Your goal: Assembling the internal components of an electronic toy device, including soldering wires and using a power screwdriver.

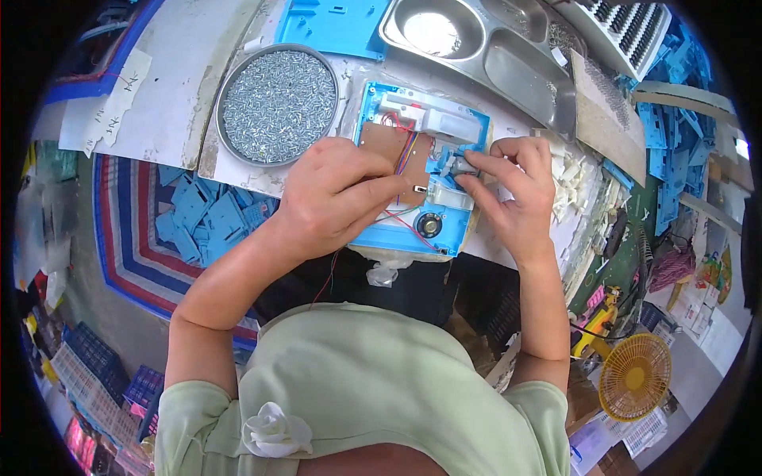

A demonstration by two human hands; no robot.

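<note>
A blue plastic housing [373, 236] lies open on the table before me. Inside it are a brown circuit board [381, 143], a band of coloured wires [408, 151], a white plastic compartment [448, 123] and a round black speaker [429, 225]. My left hand [337, 194] reaches over the board from the left, thumb and forefinger pinched by the wires; what lies between the fingertips is hidden. At the housing's right side, my right hand [520, 178] pinches a small grey and blue part [460, 164] between thumb and fingers.
A round metal pan [218, 119] full of small screws stands left of the housing. Beyond it sits a metal compartment tray [496, 67]. White plastic parts [567, 186] are heaped at the right; blue parts [202, 214] fill a striped bag at the left. A yellow fan [635, 377] stands lower right.
</note>
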